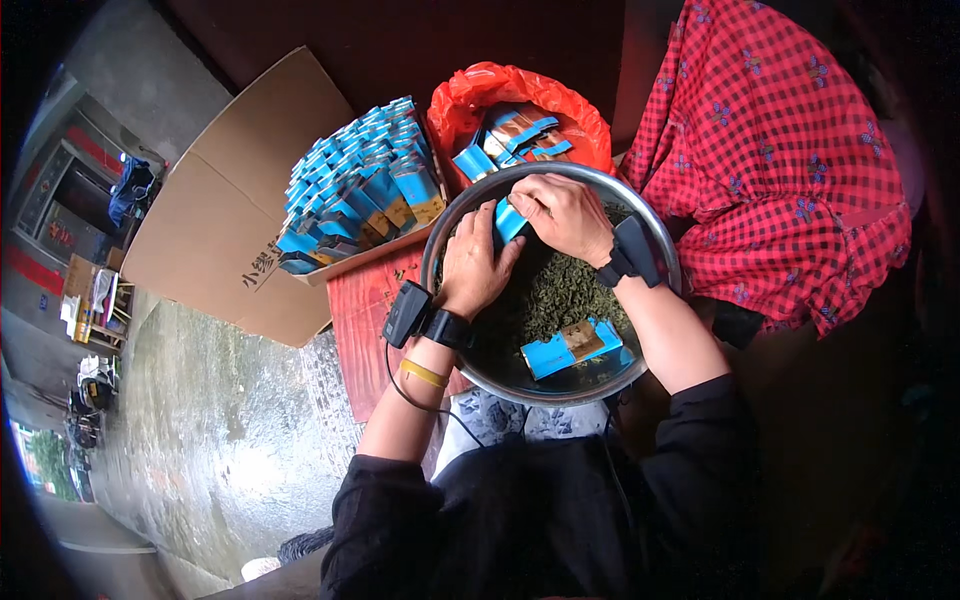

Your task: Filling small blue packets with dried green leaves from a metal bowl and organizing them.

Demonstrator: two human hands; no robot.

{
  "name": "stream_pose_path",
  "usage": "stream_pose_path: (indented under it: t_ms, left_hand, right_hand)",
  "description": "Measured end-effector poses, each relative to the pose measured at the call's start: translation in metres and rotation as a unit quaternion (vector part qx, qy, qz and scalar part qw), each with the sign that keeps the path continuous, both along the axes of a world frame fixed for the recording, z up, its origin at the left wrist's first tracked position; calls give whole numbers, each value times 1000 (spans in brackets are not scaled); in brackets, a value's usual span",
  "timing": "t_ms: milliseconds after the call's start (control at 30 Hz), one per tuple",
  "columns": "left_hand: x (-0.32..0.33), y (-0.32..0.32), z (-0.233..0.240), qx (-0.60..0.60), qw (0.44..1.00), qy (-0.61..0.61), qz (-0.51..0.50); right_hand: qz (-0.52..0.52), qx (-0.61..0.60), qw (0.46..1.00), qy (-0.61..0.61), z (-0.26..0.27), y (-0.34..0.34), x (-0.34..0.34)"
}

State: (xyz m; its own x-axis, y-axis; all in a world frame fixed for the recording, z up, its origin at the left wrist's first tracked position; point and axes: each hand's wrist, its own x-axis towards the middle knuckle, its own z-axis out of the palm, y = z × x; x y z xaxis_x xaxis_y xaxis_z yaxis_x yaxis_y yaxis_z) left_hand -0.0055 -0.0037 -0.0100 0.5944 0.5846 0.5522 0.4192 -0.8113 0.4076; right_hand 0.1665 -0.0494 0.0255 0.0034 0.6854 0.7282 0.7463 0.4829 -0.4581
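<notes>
Both hands work over a wide steel basin (551, 397) on my lap, with dried green leaves that look like tea (574, 289) in it. Between them is a small blue packet (510, 219). My left hand (474, 262) holds the packet's lower part, thumb on one side and fingers on the other. At its upper end, my right hand (564, 214) pinches the edge with thumb and fingertips. Another blue packet with a brown-gold band (574, 346) lies on the leaves near the basin's front rim. Whether the held packet is filled cannot be seen.
Many blue packets (360, 184) stand upright in a cardboard box (247, 195) with its flap spread left. A red plastic bag (517, 82) lines a container of flat packets (525, 135). Red checked cloth (780, 172) hangs at right. A red board (360, 330) lies beneath the box.
</notes>
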Motion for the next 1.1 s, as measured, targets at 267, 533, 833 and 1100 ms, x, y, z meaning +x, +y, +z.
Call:
stream_pose_path:
  t_ms: [267,533,833,1100]
  left_hand:
    - [-2,-3,9,-58,997,-48,31]
    - [-1,-7,18,-104,990,-84,37]
    - [2,-3,13,-78,992,-90,40]
    - [0,-3,13,-94,991,-81,42]
  right_hand:
    - [-80,61,995,13,6,-3,4]
    - [-134,-149,980,-8,-21,8,27]
    - [-19,-359,933,30,-61,16,12]
    - [-34,-381,887,259,-46,32,30]
